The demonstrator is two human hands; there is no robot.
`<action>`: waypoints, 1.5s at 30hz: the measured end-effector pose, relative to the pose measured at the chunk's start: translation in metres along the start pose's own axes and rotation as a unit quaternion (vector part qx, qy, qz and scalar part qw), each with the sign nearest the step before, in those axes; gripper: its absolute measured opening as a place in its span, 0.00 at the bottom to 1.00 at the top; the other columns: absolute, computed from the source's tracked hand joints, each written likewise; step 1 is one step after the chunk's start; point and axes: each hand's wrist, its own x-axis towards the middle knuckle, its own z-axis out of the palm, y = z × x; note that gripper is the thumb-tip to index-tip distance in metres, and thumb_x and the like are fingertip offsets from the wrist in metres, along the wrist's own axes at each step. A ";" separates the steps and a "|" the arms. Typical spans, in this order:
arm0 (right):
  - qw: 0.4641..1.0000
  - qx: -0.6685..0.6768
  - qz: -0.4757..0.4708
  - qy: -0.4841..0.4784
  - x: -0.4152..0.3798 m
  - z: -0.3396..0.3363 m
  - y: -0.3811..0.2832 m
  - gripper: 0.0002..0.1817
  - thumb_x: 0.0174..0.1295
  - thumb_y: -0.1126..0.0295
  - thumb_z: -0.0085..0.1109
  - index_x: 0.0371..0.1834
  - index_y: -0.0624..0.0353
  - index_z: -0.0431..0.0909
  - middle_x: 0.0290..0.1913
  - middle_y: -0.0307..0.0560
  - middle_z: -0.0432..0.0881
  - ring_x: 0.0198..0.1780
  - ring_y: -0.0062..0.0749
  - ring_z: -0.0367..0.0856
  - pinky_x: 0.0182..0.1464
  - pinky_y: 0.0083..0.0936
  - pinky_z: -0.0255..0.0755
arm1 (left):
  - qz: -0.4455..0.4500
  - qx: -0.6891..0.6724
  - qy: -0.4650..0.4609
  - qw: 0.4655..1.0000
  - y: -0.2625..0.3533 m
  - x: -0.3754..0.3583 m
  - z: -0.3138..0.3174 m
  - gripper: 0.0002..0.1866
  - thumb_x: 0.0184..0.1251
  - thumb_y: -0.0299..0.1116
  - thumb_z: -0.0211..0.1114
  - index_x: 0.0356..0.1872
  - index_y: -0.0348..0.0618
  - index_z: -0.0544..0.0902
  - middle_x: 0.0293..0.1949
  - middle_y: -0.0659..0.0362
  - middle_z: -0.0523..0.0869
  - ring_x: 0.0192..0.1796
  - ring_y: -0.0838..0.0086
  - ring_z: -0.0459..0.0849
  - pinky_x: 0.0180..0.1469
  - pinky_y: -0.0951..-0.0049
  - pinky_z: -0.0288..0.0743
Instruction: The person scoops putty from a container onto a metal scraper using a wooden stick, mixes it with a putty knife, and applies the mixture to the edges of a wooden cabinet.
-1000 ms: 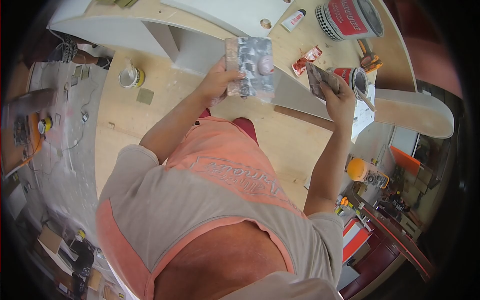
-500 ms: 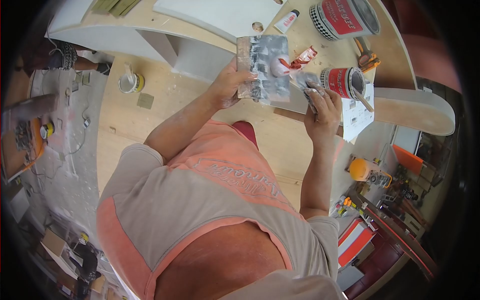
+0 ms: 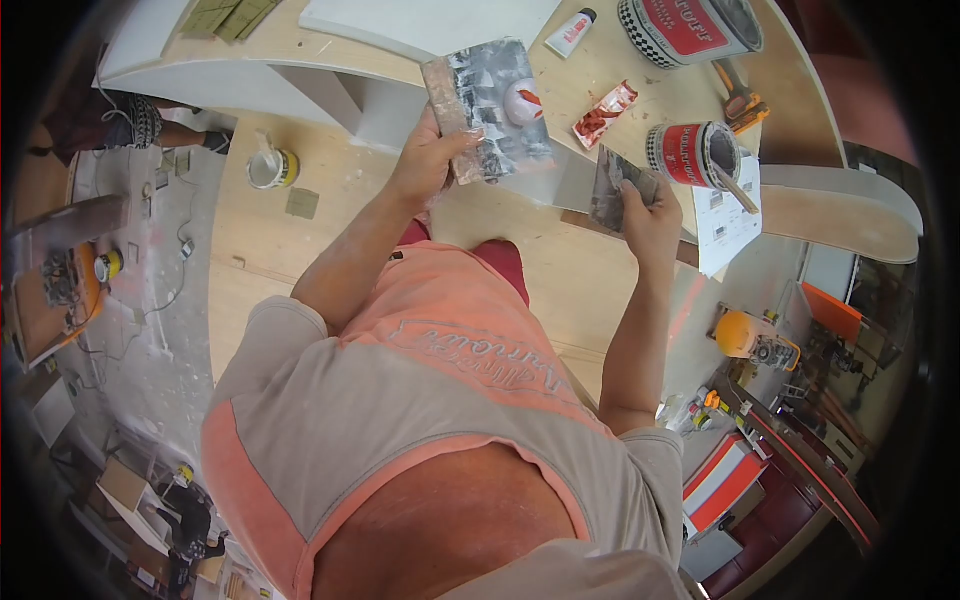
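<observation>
My left hand (image 3: 432, 158) grips the near-left edge of a smeared board (image 3: 490, 110), thumb on top. On the board lies a pale lump of paste (image 3: 522, 103) with red streaks. My right hand (image 3: 650, 215) pinches a thin grey spreader blade (image 3: 610, 188), held apart from the board. Just beyond the blade, a crumpled red-smeared tube (image 3: 605, 115) rests on the worktop (image 3: 560, 85). An opened red-and-white can (image 3: 690, 152) with a stick (image 3: 737, 190) in it stands right of the blade.
A larger can (image 3: 690, 30), a white tube (image 3: 571, 33) and an orange-black tool (image 3: 740, 105) are on the worktop. Printed paper (image 3: 727, 220) hangs at its right edge. Another can (image 3: 272, 168) stands lower left. Other people's legs (image 3: 180, 135) show at upper left, and a person (image 3: 190, 520) at lower left.
My left hand and the board have moved left and slightly up, with the board tilted. My right hand has moved away from the board's paste, and the blade now shows more fully.
</observation>
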 end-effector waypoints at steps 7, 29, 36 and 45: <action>0.980 -0.183 -0.007 -0.080 0.030 0.016 -0.025 0.13 0.52 0.68 0.49 0.39 0.62 0.73 0.30 0.62 0.79 0.36 0.56 0.77 0.38 0.43 0.69 | -0.017 0.009 0.024 1.000 -0.001 -0.007 -0.008 0.29 0.56 0.17 0.51 0.61 0.43 0.57 0.51 0.55 0.72 0.52 0.70 0.74 0.53 0.67 0.71; 0.987 0.151 -0.001 -0.061 -0.003 -0.006 -0.024 0.14 0.47 0.80 0.58 0.40 0.63 0.75 0.35 0.54 0.80 0.33 0.41 0.78 0.38 0.25 0.71 | -0.083 -0.052 0.008 0.995 -0.002 -0.017 -0.012 0.26 0.56 0.19 0.52 0.58 0.40 0.61 0.48 0.54 0.75 0.48 0.70 0.77 0.49 0.68 0.74; 0.950 -0.060 -0.292 0.091 -0.043 -0.004 -0.031 0.21 0.37 0.87 0.56 0.38 0.57 0.76 0.42 0.46 0.80 0.37 0.38 0.76 0.42 0.30 0.69 | -0.168 -0.078 -0.061 0.981 -0.014 -0.010 0.043 0.25 0.55 0.21 0.53 0.57 0.40 0.62 0.46 0.55 0.76 0.46 0.70 0.78 0.48 0.69 0.75; 0.974 -0.012 -0.020 0.226 -0.131 -0.064 0.066 0.18 0.45 0.82 0.57 0.42 0.59 0.73 0.39 0.49 0.80 0.35 0.37 0.76 0.37 0.30 0.70 | -0.234 -0.066 -0.206 0.948 -0.066 -0.008 0.087 0.21 0.61 0.23 0.50 0.56 0.39 0.62 0.49 0.54 0.75 0.49 0.71 0.77 0.49 0.67 0.75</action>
